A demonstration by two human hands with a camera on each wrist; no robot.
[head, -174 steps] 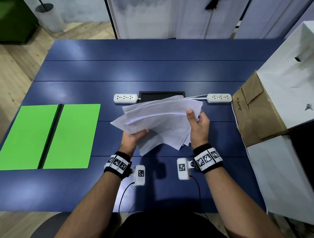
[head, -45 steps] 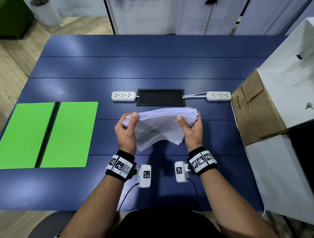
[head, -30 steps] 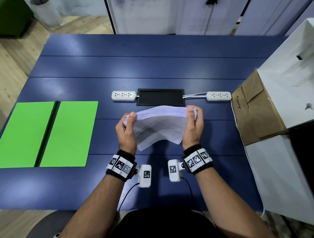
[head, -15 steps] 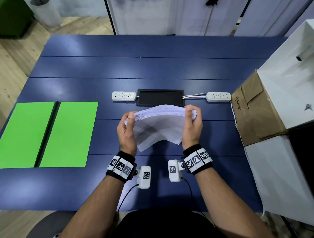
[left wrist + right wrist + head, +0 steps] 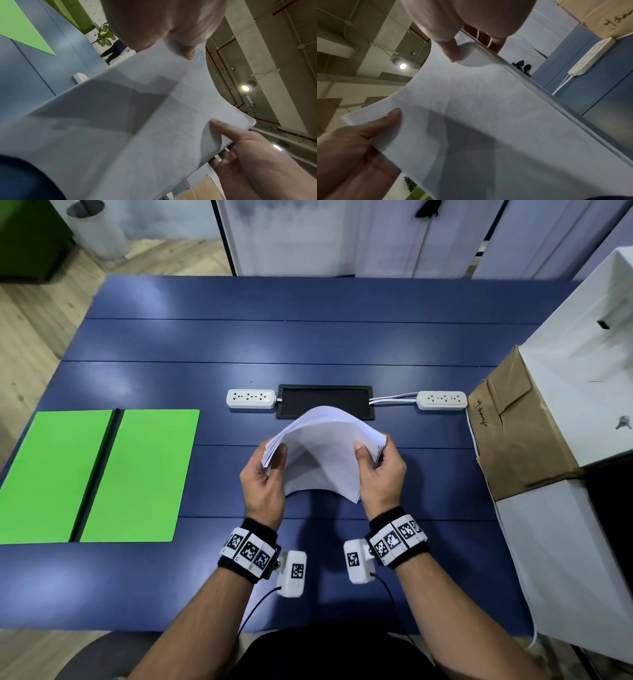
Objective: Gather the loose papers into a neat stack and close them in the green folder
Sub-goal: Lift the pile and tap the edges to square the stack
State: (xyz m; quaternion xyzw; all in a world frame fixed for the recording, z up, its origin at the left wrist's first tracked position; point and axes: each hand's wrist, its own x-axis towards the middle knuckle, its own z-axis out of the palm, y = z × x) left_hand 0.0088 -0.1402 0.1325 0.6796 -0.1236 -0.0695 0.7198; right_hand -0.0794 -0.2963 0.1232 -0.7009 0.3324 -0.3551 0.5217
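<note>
A stack of white papers (image 5: 323,451) is held above the middle of the blue table (image 5: 308,344), bowed upward into an arch. My left hand (image 5: 265,474) pinches its left edge, thumb on top. My right hand (image 5: 378,467) pinches the right edge the same way. The left wrist view shows the papers (image 5: 137,121) from close up with the right hand's thumb on them. In the right wrist view the papers (image 5: 479,115) show their layered edge. The green folder (image 5: 99,474) lies open and flat at the table's left, black spine down its middle, apart from both hands.
Two white power strips (image 5: 251,398) (image 5: 442,400) flank a black cable tray (image 5: 324,400) behind the papers. A brown cardboard box (image 5: 513,436) and large white boxes (image 5: 582,378) crowd the right edge. A grey bin (image 5: 97,229) stands on the floor far left.
The loose fan of sheets has been squared into one stack held at both side edges. In the last half second the stack has bowed upward in its middle.
</note>
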